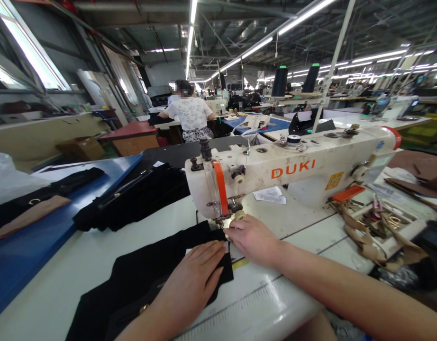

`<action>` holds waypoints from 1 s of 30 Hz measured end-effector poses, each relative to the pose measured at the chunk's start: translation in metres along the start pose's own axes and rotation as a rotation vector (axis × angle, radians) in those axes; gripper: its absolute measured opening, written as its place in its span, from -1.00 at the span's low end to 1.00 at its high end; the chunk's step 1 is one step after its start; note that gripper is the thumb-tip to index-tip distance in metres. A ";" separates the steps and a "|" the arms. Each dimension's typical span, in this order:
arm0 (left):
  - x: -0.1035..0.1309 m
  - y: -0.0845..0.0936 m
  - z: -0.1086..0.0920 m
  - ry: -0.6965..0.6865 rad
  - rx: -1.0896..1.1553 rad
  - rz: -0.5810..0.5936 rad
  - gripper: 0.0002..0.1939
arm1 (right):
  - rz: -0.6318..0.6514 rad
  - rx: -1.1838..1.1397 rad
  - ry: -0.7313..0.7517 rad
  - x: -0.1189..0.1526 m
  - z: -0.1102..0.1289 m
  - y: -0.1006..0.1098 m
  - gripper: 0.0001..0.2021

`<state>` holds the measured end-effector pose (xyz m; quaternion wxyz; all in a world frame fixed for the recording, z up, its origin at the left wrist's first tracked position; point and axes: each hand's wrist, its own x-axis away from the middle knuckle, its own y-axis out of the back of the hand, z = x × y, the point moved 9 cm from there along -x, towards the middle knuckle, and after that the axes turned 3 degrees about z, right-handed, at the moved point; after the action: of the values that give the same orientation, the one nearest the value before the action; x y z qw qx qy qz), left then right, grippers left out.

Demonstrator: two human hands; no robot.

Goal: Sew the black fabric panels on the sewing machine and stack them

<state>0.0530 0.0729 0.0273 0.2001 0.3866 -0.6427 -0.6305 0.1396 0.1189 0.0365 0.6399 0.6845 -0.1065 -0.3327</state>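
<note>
The black cloth [143, 260] lies on the white table [275, 308], its far end just beside the needle area of the sewing machine [293, 161]. The left hand [200, 272] is laid flat on this cloth, the fingers extended and grasping nothing. The right hand [252, 239] has its fingers bent close by the needle, at the cloth's edge; whether they pinch the cloth, I cannot tell. Near the left hand's wrist, a gold ring [143, 309] shows on the cloth. Behind it lies a black pile [140, 194], and under the machine's arm some papers [270, 195]. To the right stands a tray [412, 226] with small tools. Farther away are 2 thread cones [280, 81] and 1 person [192, 113] in a patterned top.
</note>
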 end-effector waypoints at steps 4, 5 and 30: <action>0.001 -0.003 0.001 0.012 -0.002 0.008 -0.60 | -0.032 -0.025 0.015 0.001 0.004 0.005 -0.86; 0.001 -0.003 0.001 0.012 -0.003 0.011 -0.60 | -0.020 -0.026 0.019 0.001 0.005 0.004 -0.87; -0.021 -0.001 0.024 0.039 -0.003 -0.038 -0.61 | 0.012 0.012 -0.090 -0.011 -0.013 -0.006 -0.81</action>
<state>0.0484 0.1039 0.0282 0.2012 0.4105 -0.6304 -0.6274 0.1376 0.1366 0.0334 0.6323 0.6721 -0.1413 -0.3585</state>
